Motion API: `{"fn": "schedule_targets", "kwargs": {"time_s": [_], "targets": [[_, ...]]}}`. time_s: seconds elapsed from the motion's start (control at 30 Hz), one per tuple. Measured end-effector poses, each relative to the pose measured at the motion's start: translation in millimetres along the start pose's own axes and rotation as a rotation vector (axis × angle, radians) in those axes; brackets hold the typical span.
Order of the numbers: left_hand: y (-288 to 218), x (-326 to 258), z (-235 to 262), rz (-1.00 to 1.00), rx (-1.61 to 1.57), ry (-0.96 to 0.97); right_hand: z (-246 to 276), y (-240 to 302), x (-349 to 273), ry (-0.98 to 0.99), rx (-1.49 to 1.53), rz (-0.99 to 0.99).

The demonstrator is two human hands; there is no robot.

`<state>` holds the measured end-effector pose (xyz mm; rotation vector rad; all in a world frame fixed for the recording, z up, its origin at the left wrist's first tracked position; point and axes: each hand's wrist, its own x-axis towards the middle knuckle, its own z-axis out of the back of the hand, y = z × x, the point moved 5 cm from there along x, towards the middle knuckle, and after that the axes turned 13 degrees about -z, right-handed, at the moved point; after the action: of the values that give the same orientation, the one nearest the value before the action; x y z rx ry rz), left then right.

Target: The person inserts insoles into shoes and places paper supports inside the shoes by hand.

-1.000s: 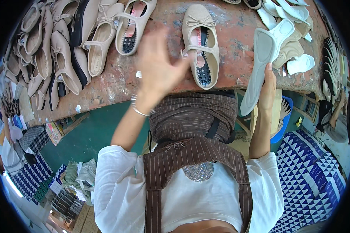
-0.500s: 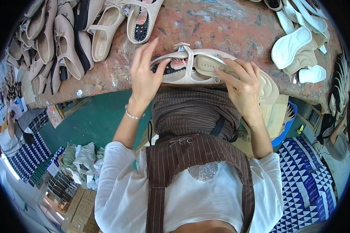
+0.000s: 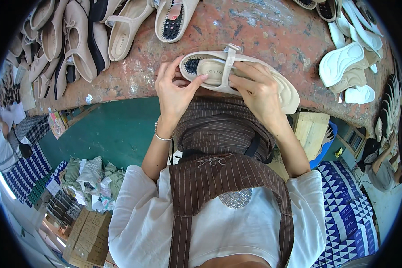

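A beige strapped shoe [image 3: 228,67] lies crosswise near the table's front edge, its heel to the left and its dark inner base showing there. A beige insole [image 3: 212,74] runs under the strap towards the heel. Its wide front end sticks out on the right, beyond my right hand. My left hand [image 3: 175,89] grips the heel, thumb on the inner rim beside the insole and fingers round the outside. My right hand [image 3: 258,88] is closed on the insole just right of the strap; its fingertips are partly hidden inside the shoe.
Many beige shoes [image 3: 79,49] crowd the table's far left, and one open shoe [image 3: 170,27] lies behind my left hand. White insoles [image 3: 341,62] are piled at the right. A blue basket [image 3: 325,149] stands below the table edge, with patterned boxes [image 3: 350,210] lower right.
The insole has slid left under the strap, covering more of the dark base. My left hand, spread before, has closed on the heel. My right hand has moved left with the insole.
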<state>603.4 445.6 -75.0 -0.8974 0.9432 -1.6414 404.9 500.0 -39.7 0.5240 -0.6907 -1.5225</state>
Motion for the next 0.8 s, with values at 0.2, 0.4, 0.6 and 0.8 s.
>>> {"fn": "schedule_targets", "kwargs": {"time_s": [0.2,0.4,0.6,0.8], "targets": [[11,2,3,-0.024,-0.059,-0.013,-21,8,14,0.033,0.106,-0.018],[25,3,0,-0.035,-0.034,-0.022,-37,4,16,0.041,0.056,-0.052],[28,9,-2,0.076,-0.064,-0.074,-41,8,12,0.03,-0.127,0.073],[38,16,-2,0.143,-0.11,-0.102,-52,9,17,0.263,-0.127,0.252]]}}
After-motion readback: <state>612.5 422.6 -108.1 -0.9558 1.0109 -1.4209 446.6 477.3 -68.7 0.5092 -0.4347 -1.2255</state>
